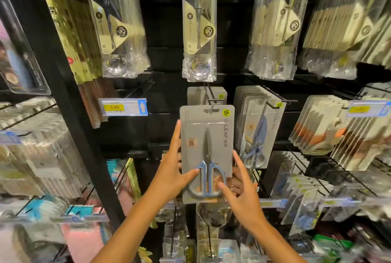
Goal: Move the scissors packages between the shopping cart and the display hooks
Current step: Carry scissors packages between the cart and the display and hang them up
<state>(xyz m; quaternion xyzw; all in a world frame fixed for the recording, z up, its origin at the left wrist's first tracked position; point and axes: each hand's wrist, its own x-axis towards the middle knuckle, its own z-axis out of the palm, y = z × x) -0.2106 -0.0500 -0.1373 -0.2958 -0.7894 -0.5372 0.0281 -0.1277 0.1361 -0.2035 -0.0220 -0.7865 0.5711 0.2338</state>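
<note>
A grey scissors package (pixel 207 140) with blue-handled scissors is held upright in front of the shelf's middle. My left hand (pixel 175 169) grips its left edge, thumb on the front. My right hand (pixel 239 188) holds its lower right corner, thumb on the scissor handle. The package's hang slot sits level with the tip of a black display hook (pixel 211 98), where more grey packages (pixel 206 94) hang behind. Whether the slot is on the hook I cannot tell. The shopping cart is out of sight.
A second hook of scissors packages (pixel 257 127) hangs just to the right. Clear bags of utensils (pixel 198 25) hang above. A black upright post (pixel 63 93) stands at left, with a yellow price tag (pixel 123 107) beside it. Packed hooks crowd every side.
</note>
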